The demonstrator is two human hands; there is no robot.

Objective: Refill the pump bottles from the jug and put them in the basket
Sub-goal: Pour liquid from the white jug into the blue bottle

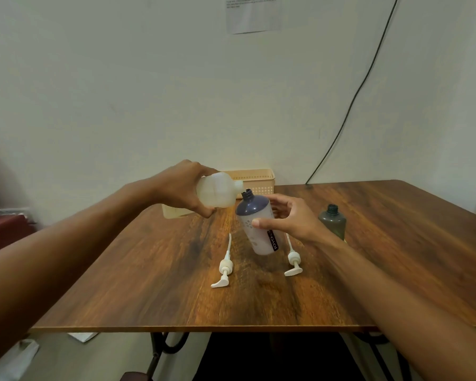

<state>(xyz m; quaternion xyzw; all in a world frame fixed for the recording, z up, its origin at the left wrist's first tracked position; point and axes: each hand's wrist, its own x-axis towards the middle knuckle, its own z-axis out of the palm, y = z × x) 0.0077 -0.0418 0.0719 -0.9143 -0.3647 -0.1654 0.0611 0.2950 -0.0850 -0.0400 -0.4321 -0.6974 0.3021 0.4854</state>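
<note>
My left hand grips a translucent white jug, tipped on its side with its spout right at the open neck of a purple pump bottle. That bottle leans left, off vertical, over the wooden table; my right hand wraps around its right side. A dark green bottle stands uncapped at the right. Two white pump heads lie flat on the table: one left of the purple bottle, one right of it. A beige basket sits at the back, partly hidden by the jug.
A black cable runs down the wall to the table's back edge. A pale beige object lies under my left hand, mostly hidden. A dark red seat stands off the table's left side. Paper sheets lie on the floor.
</note>
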